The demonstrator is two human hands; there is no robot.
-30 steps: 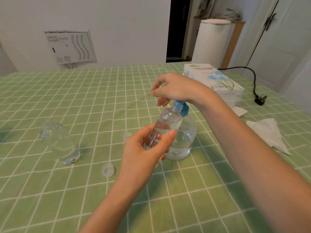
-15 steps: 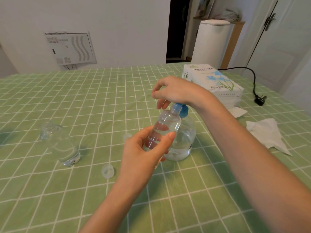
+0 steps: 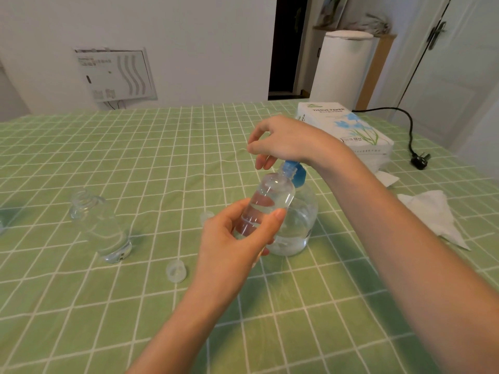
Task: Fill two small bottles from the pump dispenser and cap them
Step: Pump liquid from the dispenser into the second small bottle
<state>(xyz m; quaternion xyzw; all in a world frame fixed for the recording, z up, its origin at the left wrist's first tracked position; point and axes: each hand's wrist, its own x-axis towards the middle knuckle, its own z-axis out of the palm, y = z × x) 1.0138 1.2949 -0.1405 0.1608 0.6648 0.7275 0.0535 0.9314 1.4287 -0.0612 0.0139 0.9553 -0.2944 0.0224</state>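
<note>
Head view shows us the left hand (image 3: 232,238) wrapped around the lower body of a small clear bottle (image 3: 270,201), thumb on the near side and fingers (image 3: 266,251) curled behind. The bottle is held off the table (image 3: 162,157), tilted, its long axis running from the palm up, away and to the right, so that its open mouth points at the blue nozzle (image 3: 293,168) of the dispenser (image 3: 297,225). Mouth and nozzle appear to meet; we cannot tell whether the spout sits inside the neck. Liquid stands roughly halfway up the bottle. The right hand (image 3: 283,141) rests on top of the pump head with its fingers loosely bent and gripping nothing; it lies directly above the nozzle and is the nearer hand for pressing. We judge the step in hand to be filling this first bottle, and the coming press turns on keeping the neck lined up under the spout, since the tilt leaves some room for a miss. The dispenser stands upright just behind the left hand. A second bottle (image 3: 100,225) stands well apart to the left, uncapped and apparently empty. Two clear caps lie on the cloth: one (image 3: 176,271) near the left wrist, the other (image 3: 206,215) beyond it, partly hidden by the hand. We judge capping not yet begun.
</note>
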